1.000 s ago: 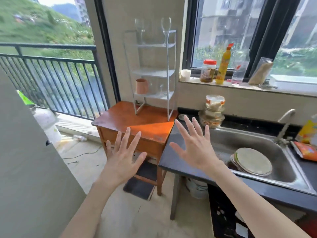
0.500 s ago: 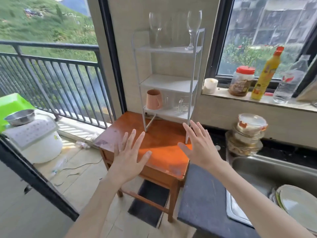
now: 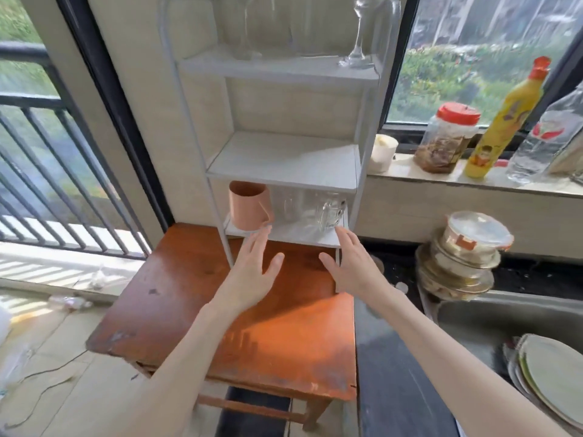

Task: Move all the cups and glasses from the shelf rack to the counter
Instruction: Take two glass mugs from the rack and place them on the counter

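A white three-tier shelf rack [image 3: 284,159] stands on an orange wooden table [image 3: 268,326]. Its bottom tier holds a pink mug [image 3: 247,206], a clear glass [image 3: 288,208] and a clear glass mug with a handle [image 3: 328,211]. On the top tier stand a wine glass [image 3: 359,29] and other clear glasses [image 3: 249,26], cut off by the frame. My left hand [image 3: 252,272] is flat with straight fingers just below the pink mug. My right hand [image 3: 353,266] is flat too, its fingertips near the glass mug. Neither holds anything.
The dark counter [image 3: 394,357] runs right of the table, with a sink [image 3: 489,320] holding plates [image 3: 555,376] and stacked lidded containers [image 3: 467,253]. The windowsill carries a jar [image 3: 448,137], a yellow bottle [image 3: 504,121], a water bottle [image 3: 549,137] and a white cup [image 3: 381,152]. A balcony railing [image 3: 47,152] lies left.
I have come closer to the rack. Both hands have reached forward and closed in to the front of the bottom tier, fingers less spread.
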Available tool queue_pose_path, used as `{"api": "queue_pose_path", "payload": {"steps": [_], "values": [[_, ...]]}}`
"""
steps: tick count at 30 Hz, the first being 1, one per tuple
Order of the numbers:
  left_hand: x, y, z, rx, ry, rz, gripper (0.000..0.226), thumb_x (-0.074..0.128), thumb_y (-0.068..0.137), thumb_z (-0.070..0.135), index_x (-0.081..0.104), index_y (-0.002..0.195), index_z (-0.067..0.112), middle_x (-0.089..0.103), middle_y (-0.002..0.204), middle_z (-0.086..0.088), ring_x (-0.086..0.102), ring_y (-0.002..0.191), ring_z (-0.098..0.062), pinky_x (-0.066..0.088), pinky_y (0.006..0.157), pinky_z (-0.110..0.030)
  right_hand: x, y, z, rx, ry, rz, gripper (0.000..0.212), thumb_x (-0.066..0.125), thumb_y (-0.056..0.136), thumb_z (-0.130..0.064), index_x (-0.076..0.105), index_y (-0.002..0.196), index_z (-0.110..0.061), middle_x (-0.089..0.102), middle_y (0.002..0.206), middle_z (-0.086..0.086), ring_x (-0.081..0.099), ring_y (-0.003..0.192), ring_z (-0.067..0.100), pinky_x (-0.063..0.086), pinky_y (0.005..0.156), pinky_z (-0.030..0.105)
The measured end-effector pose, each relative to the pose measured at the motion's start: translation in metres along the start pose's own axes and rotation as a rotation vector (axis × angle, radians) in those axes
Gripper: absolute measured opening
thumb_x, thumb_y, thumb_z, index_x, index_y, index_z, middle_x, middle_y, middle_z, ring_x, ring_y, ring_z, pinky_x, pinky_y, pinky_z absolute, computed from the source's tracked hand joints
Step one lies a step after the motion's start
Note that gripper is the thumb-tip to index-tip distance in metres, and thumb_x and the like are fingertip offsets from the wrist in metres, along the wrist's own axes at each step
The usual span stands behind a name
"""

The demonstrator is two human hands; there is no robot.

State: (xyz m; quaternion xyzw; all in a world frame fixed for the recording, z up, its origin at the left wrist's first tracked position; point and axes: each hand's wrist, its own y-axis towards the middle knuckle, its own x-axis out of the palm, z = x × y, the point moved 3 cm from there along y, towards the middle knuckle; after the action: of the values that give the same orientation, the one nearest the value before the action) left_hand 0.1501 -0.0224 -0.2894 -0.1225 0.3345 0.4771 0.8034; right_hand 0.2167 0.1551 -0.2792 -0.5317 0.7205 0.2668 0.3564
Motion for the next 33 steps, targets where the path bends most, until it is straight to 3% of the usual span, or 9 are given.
{"api": "queue_pose_path", "payload": {"steps": [2, 5, 11, 15, 20, 24, 28, 31, 33], "values": [[-0.001, 0.027, -0.003, -0.016, -0.073, 0.005, 0.059, 0.041, 0.095, 0.036, 0.017, 0.148, 0.025, 0.021, 0.156, 0.004, 0.015, 0.143, -0.010, 0.015, 0.117, -0.034, 0.005, 0.020, 0.001, 0.087, 0.103, -0.010, 0.067, 0.045, 0.095, -0.032, 0.011, 0.148, -0.011, 0.014, 0.158, 0.003, 0.012, 0.145, 0.016, 0.012, 0.113, 0.025], [0.003, 0.057, 0.001, -0.044, -0.178, 0.020, 0.057, 0.042, 0.096, 0.029, 0.020, 0.147, 0.015, 0.026, 0.154, -0.002, 0.021, 0.142, -0.014, 0.017, 0.115, -0.028, 0.011, 0.043, -0.001, 0.157, 0.188, 0.022, 0.064, 0.043, 0.096, -0.027, 0.010, 0.148, -0.009, 0.015, 0.158, 0.005, 0.014, 0.145, 0.016, 0.012, 0.110, 0.021], [0.016, 0.098, 0.001, -0.065, -0.364, 0.031, 0.044, 0.040, 0.097, 0.020, 0.036, 0.141, 0.013, 0.043, 0.145, -0.003, 0.037, 0.135, -0.016, 0.027, 0.105, -0.018, 0.020, 0.077, 0.000, 0.295, 0.521, 0.152, 0.053, 0.041, 0.097, -0.028, 0.025, 0.145, -0.013, 0.036, 0.149, 0.004, 0.037, 0.135, 0.018, 0.026, 0.114, 0.033], [0.024, 0.112, 0.001, -0.101, -0.336, 0.036, 0.039, 0.036, 0.098, 0.024, 0.042, 0.135, 0.013, 0.055, 0.116, -0.002, 0.050, 0.099, -0.010, 0.031, 0.080, -0.010, 0.023, 0.090, 0.002, 0.412, 0.982, 0.203, 0.041, 0.040, 0.098, -0.030, 0.043, 0.133, -0.011, 0.058, 0.117, 0.002, 0.056, 0.110, 0.014, 0.044, 0.104, 0.038], [0.029, 0.121, 0.004, -0.176, -0.376, 0.013, 0.034, 0.034, 0.099, 0.029, 0.052, 0.118, 0.008, 0.057, 0.107, -0.005, 0.050, 0.091, -0.015, 0.033, 0.082, -0.024, 0.028, 0.096, 0.004, 0.436, 0.941, 0.268, 0.028, 0.039, 0.097, -0.028, 0.056, 0.106, -0.008, 0.054, 0.080, -0.003, 0.055, 0.085, 0.013, 0.049, 0.097, 0.039], [0.038, 0.122, 0.009, -0.176, -0.446, -0.040, 0.036, 0.031, 0.099, 0.034, 0.057, 0.093, 0.009, 0.059, 0.093, -0.001, 0.056, 0.089, -0.014, 0.040, 0.083, -0.028, 0.029, 0.093, 0.003, 0.456, 0.885, 0.296, 0.030, 0.035, 0.098, -0.031, 0.056, 0.098, -0.009, 0.050, 0.076, -0.001, 0.053, 0.082, 0.014, 0.053, 0.088, 0.037], [0.041, 0.112, 0.012, -0.169, -0.486, 0.019, 0.033, 0.027, 0.099, 0.033, 0.045, 0.082, 0.011, 0.043, 0.071, 0.003, 0.043, 0.067, -0.006, 0.036, 0.063, -0.018, 0.030, 0.083, 0.002, 0.480, 0.840, 0.288, 0.035, 0.034, 0.097, -0.040, 0.052, 0.093, -0.010, 0.046, 0.073, -0.004, 0.050, 0.069, 0.010, 0.054, 0.084, 0.037], [0.038, 0.099, 0.009, -0.210, -0.535, 0.055, 0.029, 0.025, 0.100, 0.031, 0.039, 0.081, 0.013, 0.038, 0.071, 0.002, 0.039, 0.066, -0.007, 0.034, 0.064, -0.020, 0.032, 0.071, -0.003, 0.486, 0.773, 0.267, 0.033, 0.029, 0.098, -0.039, 0.047, 0.081, -0.017, 0.044, 0.073, -0.005, 0.047, 0.064, 0.011, 0.052, 0.079, 0.036], [0.035, 0.090, 0.007, -0.227, -0.551, 0.069, 0.030, 0.026, 0.100, 0.031, 0.040, 0.081, 0.012, 0.039, 0.072, 0.000, 0.040, 0.069, -0.010, 0.034, 0.068, -0.023, 0.031, 0.060, -0.007, 0.472, 0.741, 0.262, 0.034, 0.026, 0.098, -0.036, 0.041, 0.073, -0.019, 0.042, 0.072, -0.003, 0.044, 0.063, 0.011, 0.048, 0.067, 0.028]]}}
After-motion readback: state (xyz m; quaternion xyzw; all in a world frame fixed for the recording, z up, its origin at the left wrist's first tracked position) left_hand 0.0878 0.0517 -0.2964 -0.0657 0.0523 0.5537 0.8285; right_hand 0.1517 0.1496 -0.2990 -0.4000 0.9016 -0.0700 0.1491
